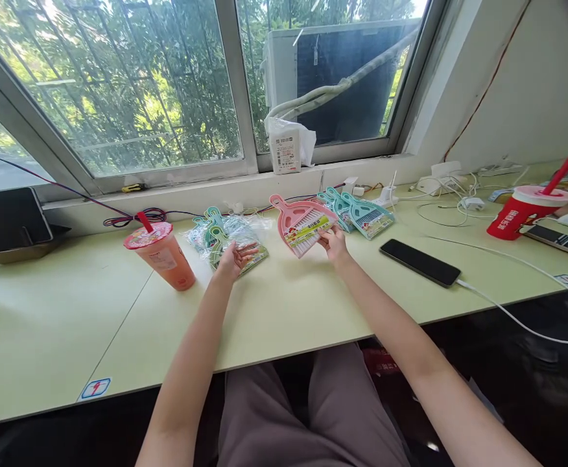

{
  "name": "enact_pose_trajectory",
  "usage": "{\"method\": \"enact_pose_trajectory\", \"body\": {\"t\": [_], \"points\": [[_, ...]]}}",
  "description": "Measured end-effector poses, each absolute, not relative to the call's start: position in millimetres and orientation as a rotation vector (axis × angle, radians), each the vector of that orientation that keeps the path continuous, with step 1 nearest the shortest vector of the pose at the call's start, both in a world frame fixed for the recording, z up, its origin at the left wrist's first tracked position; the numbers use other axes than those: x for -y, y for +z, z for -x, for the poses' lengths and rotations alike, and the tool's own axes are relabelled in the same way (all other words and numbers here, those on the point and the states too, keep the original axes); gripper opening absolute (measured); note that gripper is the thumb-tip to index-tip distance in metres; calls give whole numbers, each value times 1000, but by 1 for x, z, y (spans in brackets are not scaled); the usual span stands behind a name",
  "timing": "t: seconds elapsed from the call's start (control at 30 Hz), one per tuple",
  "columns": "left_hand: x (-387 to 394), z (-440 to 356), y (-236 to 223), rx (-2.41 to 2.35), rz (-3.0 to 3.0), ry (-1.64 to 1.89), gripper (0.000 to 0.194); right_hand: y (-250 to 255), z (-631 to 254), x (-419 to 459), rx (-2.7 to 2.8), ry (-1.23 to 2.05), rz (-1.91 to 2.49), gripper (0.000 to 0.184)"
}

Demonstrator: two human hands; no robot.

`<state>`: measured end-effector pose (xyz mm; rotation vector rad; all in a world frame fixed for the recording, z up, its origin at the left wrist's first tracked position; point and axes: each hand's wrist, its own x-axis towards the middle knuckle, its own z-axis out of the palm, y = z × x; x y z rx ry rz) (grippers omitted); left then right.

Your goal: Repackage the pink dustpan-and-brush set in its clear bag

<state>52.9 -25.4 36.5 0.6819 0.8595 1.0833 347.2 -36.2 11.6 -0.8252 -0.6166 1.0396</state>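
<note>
A pink mini dustpan and brush set [299,219] with a yellow-green label is tilted up above the table, my right hand [333,242] gripping its lower right edge. My left hand [236,258], palm up with fingers apart, is at a pile of green and teal dustpan sets [216,235] in clear plastic wrap; whether it touches them I cannot tell. Behind the right hand lie several teal dustpan sets [367,214], overlapping one another.
A drink cup with a red straw [165,256] stands left of the wrapped pile. On the right are a black phone [420,261] on a white cable [517,316] and a red cup [512,214]. A tablet [9,220] leans at far left. Cables and a tissue pack [286,152] line the window side.
</note>
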Motion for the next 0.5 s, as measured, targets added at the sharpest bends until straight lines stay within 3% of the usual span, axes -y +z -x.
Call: {"method": "enact_pose_trajectory", "body": {"t": [0.3, 0.4, 0.5], "points": [[33, -48, 57, -663, -535, 1550, 37, 11, -347, 35, 620, 1054, 849, 35], [33, -46, 55, -614, -565, 1518, 53, 11, -347, 35, 630, 1060, 849, 34], [36, -48, 52, -594, -643, 1259, 77, 11, -346, 36, 648, 1053, 859, 31]]}}
